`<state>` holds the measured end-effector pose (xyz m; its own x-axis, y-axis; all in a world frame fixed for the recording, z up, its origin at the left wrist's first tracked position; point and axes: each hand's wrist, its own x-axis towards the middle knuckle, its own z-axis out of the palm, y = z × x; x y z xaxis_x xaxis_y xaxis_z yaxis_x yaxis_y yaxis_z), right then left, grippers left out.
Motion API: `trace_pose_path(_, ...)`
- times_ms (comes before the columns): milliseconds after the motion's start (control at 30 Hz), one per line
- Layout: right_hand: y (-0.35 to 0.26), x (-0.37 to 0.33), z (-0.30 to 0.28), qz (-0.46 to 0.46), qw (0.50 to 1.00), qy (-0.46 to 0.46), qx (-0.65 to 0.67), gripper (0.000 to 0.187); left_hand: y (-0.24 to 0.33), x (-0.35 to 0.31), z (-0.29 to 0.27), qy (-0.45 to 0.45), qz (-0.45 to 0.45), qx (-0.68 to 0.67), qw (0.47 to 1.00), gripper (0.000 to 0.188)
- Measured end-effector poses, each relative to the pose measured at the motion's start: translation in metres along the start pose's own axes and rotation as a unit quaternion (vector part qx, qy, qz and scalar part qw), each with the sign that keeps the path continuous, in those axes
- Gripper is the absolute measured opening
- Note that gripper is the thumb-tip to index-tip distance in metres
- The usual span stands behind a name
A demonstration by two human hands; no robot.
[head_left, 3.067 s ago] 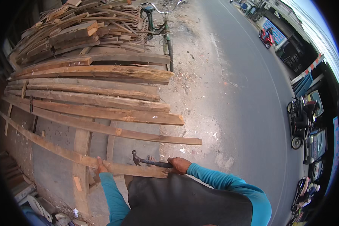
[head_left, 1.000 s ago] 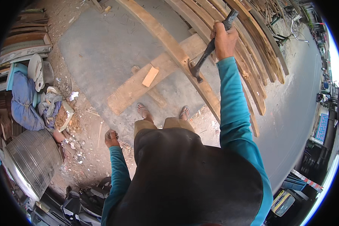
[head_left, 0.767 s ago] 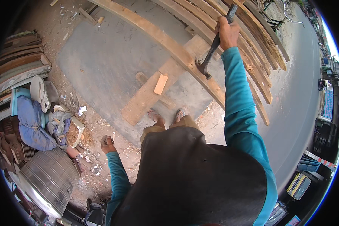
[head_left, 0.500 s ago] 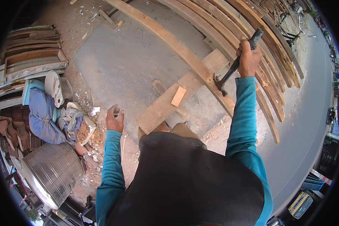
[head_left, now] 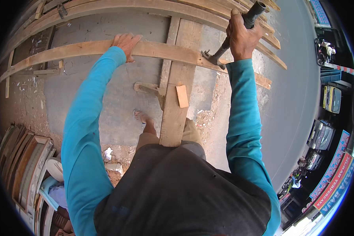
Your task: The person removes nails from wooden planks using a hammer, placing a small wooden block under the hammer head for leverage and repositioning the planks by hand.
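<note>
A long, narrow wooden plank [head_left: 80, 49] runs crosswise over a wide board [head_left: 175, 122] that points toward my body. My left hand [head_left: 125, 44] grips the plank left of the crossing, its fingers over the far edge. In my right hand [head_left: 244, 38] is a claw hammer [head_left: 223, 49], held by its dark handle. The hammer's head is down at the plank, right of the crossing; whether its claw has hold of a nail there I cannot tell. A small light wood block [head_left: 182, 96] lies on the wide board.
More long planks [head_left: 145, 4] stretch across the far side. Wooden frames [head_left: 31, 169] are stacked at the lower left, near a light blue object [head_left: 47, 190]. A road [head_left: 287, 86] with parked vehicles [head_left: 320, 135] lies to the right. Debris litters the ground.
My left hand has gone from hanging free to holding the plank. The view has turned left, so the plank now lies more crosswise. The hammer remains in my right hand, its head at the plank.
</note>
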<state>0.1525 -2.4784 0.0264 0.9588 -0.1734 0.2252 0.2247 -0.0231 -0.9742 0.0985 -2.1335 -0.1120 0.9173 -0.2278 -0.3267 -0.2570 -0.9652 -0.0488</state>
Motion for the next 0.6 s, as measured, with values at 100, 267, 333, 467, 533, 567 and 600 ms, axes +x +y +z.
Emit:
trace_pose_path(100,0.007,-0.016,-0.008,-0.026,0.998,0.02,-0.046,0.025,0.002,0.012,0.007,-0.099,0.011,-0.032,0.995,0.083)
trace_pose_path(267,-0.011,-0.064,-0.014,-0.096,0.985,0.067,-0.127,0.021,0.011,0.014,-0.03,-0.144,-0.003,-0.026,0.989,0.075)
trace_pose_path(333,-0.031,-0.086,-0.01,-0.185,0.97,0.003,-0.161,0.019,0.012,0.0,-0.022,-0.076,0.01,-0.041,0.996,0.073)
trace_pose_path(467,-0.04,-0.118,0.011,-0.276,0.942,-0.069,-0.177,0.029,0.018,-0.008,-0.044,-0.081,0.023,-0.053,0.995,0.073)
trace_pose_path(533,-0.04,-0.13,0.015,-0.267,0.943,-0.083,-0.182,0.03,0.023,0.0,-0.046,-0.097,0.011,-0.039,0.994,0.074)
trace_pose_path(567,-0.033,-0.141,0.015,-0.27,0.939,-0.093,-0.193,0.03,0.027,-0.002,-0.042,-0.098,0.017,-0.032,0.995,0.074)
trace_pose_path(600,-0.03,-0.147,0.014,-0.27,0.935,-0.103,-0.207,0.031,0.033,-0.007,-0.033,-0.123,0.011,-0.024,0.992,0.075)
